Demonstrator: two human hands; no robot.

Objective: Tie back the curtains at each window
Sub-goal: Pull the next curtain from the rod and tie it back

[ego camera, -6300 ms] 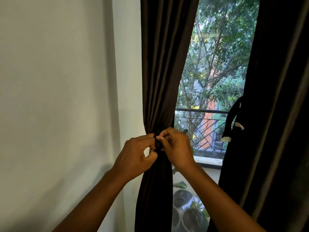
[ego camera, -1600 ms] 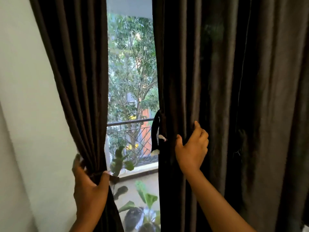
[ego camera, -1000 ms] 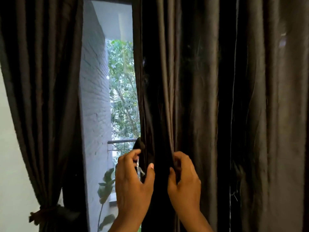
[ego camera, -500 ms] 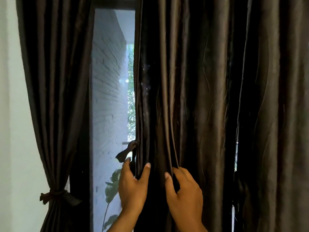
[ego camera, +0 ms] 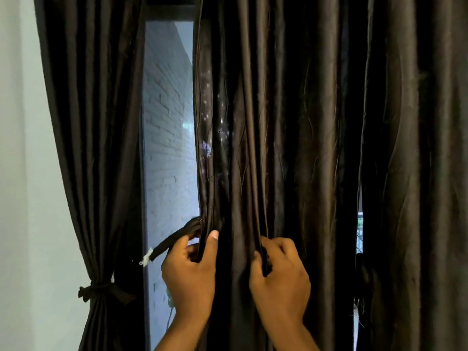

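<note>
A dark brown curtain panel (ego camera: 266, 127) hangs in front of me, loose and unbound. My left hand (ego camera: 190, 272) grips its left edge, thumb over the front fold and fingers curled behind. A dark tie-back strap (ego camera: 174, 240) with a frayed white end sticks out to the left from that edge, just above the left hand. My right hand (ego camera: 281, 272) pinches a fold of the same panel a little further right. The left curtain (ego camera: 96, 138) hangs gathered and bound low down by a knotted tie (ego camera: 100, 291).
A white wall (ego camera: 22, 173) lies to the left. Between the curtains the window (ego camera: 168, 153) shows a white brick wall outside. Another dark curtain panel (ego camera: 415, 173) hangs at the right, with a thin gap of daylight beside it.
Both hands have closed tighter on the middle panel's folds. The tie-back strap has swung out further to the left and now shows its white end.
</note>
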